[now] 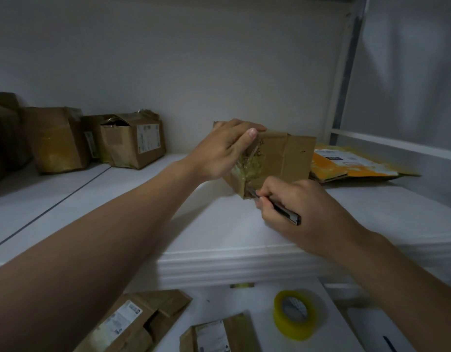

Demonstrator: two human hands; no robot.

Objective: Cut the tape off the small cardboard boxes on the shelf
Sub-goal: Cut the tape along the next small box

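The left hand (225, 149) grips the small cardboard box (285, 158) from above: its fingers curl over the top edge and out of sight behind it, while the thumb lies flat along the upper rim of the near face. The box sits on the white shelf (214, 224), right of the middle and close to the back wall, and appears slightly tilted. The right hand (298, 207) is closed round a slim dark cutter (280, 209), pinched between thumb and curled fingers like a pen, with the butt end sticking out past the knuckles. The cutter's tip meets the box at its lower near corner, right where the crumpled, yellowish tape (247, 166) runs down the face — whether the blade is under the tape or only against it cannot be told. At the back left of the shelf stand other boxes (137, 143), well apart from the hands, and a flattened yellow package (346, 165) lies just behind the held box on the right. Below the shelf, on a lower surface (257, 301), are a roll of yellow tape (295, 315) and opened boxes (133, 323).
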